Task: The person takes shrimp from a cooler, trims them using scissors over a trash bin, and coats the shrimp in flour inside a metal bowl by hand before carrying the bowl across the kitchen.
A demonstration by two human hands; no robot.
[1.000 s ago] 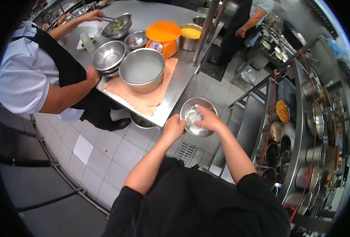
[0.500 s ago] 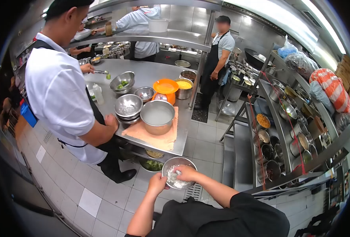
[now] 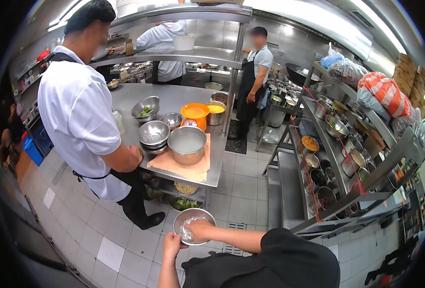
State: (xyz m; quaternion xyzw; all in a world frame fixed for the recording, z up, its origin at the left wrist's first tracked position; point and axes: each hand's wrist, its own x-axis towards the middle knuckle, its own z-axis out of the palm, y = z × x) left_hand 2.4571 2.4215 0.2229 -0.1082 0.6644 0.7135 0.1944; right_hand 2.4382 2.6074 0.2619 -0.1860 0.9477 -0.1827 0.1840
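A metal mixing bowl (image 3: 178, 223) is held in mid-air in front of my body, with white flour-like powder (image 3: 187, 234) inside. My left hand (image 3: 172, 245) is closed on the bowl's near left rim. Inside the bowl, my right hand (image 3: 200, 230) reaches down from the right into the powder. Its fingertips are covered and blurred, so their grip does not show.
Ahead stands a steel table (image 3: 216, 168) with a large pot (image 3: 187, 156) on a cloth and stacked bowls (image 3: 153, 133). A co-worker in white (image 3: 78, 115) stands left. Right is a shelf rack (image 3: 289, 192) of containers. Greens (image 3: 186, 204) lie below the table.
The bowl and both hands have shifted left and slightly down in view. My right hand has moved deeper into the powder. The co-worker's far hand with tongs is no longer visible.
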